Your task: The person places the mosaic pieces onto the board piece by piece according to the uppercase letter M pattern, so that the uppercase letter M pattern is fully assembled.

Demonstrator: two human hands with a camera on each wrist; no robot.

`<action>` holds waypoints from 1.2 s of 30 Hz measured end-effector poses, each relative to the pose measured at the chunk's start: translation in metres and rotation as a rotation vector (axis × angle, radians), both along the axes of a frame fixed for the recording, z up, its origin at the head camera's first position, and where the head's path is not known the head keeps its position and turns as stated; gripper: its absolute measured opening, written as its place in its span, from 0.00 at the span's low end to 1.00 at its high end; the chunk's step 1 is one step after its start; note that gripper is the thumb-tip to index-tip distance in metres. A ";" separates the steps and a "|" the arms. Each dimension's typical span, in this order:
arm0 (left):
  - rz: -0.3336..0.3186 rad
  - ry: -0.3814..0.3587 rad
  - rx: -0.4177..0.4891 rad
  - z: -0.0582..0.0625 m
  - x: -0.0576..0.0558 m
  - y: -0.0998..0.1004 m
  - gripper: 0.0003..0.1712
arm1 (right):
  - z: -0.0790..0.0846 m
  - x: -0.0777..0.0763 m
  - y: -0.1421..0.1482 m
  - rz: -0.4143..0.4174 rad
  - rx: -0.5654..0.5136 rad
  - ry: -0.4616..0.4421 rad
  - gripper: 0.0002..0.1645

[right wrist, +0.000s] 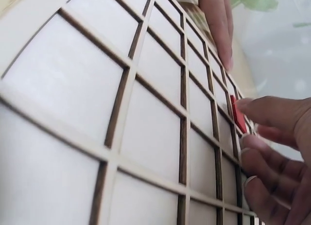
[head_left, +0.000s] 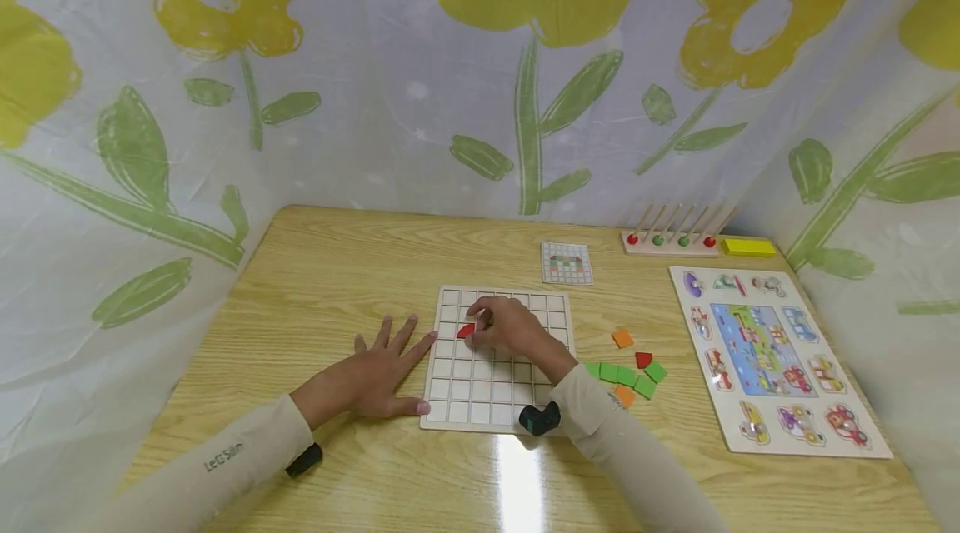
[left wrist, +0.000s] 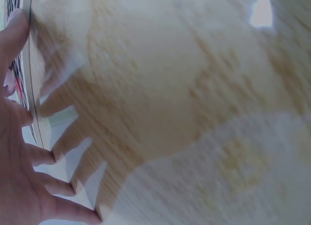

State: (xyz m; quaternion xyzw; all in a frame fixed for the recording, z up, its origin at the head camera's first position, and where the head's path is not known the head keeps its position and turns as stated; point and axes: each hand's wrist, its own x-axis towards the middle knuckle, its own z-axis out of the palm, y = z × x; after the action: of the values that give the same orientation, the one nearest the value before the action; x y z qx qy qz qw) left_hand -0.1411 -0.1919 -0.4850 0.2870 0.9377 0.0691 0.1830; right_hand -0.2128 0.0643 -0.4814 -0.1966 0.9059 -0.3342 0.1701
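Head: right hand (head_left: 510, 329) pinching red piece (head_left: 466, 331) over the left far part of grid board (head_left: 457, 426); left hand (head_left: 378, 375) spreading fingers, gripping nothing. Left wrist: thumb (left wrist: 15, 33) touching board edge; slack pressure risking slippage. Right wrist: skewed release risking piece straddling dividers (right wrist: 113, 159).

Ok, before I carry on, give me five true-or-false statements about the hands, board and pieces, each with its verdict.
1. The right hand touches a red piece at the board. True.
2. The left hand is clenched in a fist. False: its fingers are spread.
3. The left thumb touches the board's left edge. True.
4. No loose pieces lie right of the board. False: green pieces lie there.
5. The card lies beyond the board. True.
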 end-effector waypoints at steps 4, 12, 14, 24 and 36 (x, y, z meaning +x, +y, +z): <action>0.001 -0.006 -0.006 0.001 0.000 0.000 0.61 | 0.002 0.001 0.008 -0.001 -0.066 0.049 0.20; 0.011 -0.020 -0.004 0.001 0.001 0.001 0.61 | 0.006 -0.001 0.032 0.026 -0.164 0.071 0.20; 0.007 -0.017 0.000 0.002 0.001 0.001 0.60 | 0.008 -0.001 0.040 0.023 -0.179 0.074 0.20; 0.001 -0.022 0.010 0.004 0.001 -0.001 0.60 | 0.006 0.001 0.081 0.004 -0.201 0.102 0.17; 0.010 -0.030 0.015 0.002 0.000 0.000 0.61 | -0.001 0.012 0.130 -0.039 -0.155 0.117 0.16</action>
State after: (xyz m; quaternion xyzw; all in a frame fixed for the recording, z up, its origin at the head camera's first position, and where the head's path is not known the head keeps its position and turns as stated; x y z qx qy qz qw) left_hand -0.1411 -0.1921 -0.4835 0.2826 0.9358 0.0812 0.1946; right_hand -0.2013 0.1938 -0.4828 -0.2106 0.8894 -0.3945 0.0947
